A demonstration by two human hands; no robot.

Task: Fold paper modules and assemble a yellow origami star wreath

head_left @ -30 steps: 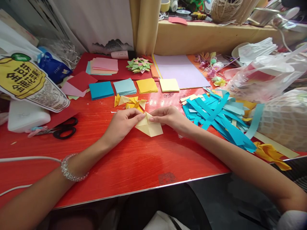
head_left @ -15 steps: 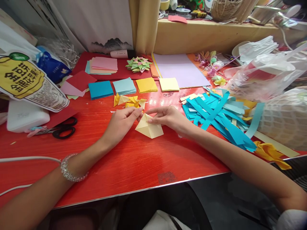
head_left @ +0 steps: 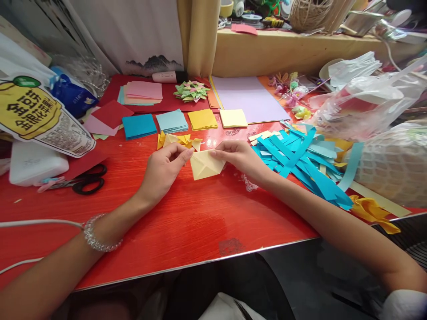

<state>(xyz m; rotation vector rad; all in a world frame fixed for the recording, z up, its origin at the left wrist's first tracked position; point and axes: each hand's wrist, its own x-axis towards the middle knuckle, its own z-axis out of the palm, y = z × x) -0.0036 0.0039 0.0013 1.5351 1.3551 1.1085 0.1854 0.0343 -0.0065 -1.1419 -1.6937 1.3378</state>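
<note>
A creased pale yellow sheet of origami paper [head_left: 207,166] is held up above the red table between my two hands. My left hand [head_left: 167,166] pinches its upper left corner between thumb and finger. At the upper right edge, my right hand [head_left: 238,160] grips it with the thumb in front and the fingers behind. Fold lines meet near the middle of the paper. Just behind my left fingers lie several folded yellow and cream paper pieces [head_left: 180,140], partly hidden. Stacks of blue paper [head_left: 139,126], light blue paper [head_left: 172,121], golden yellow paper [head_left: 202,119] and pale yellow paper [head_left: 233,118] stand beyond.
Black-handled scissors [head_left: 88,180] lie at left beside a white box [head_left: 38,162]. A heap of blue paper strips [head_left: 293,153] is near my right forearm. Plastic bags [head_left: 373,98] crowd the right. A folded paper star [head_left: 191,91] and a lilac sheet [head_left: 248,98] lie at the back.
The pale yellow paper has turned from a point-up, diamond-like shape to a flatter, wider one and risen slightly. My hands have moved apart to its upper corners.
</note>
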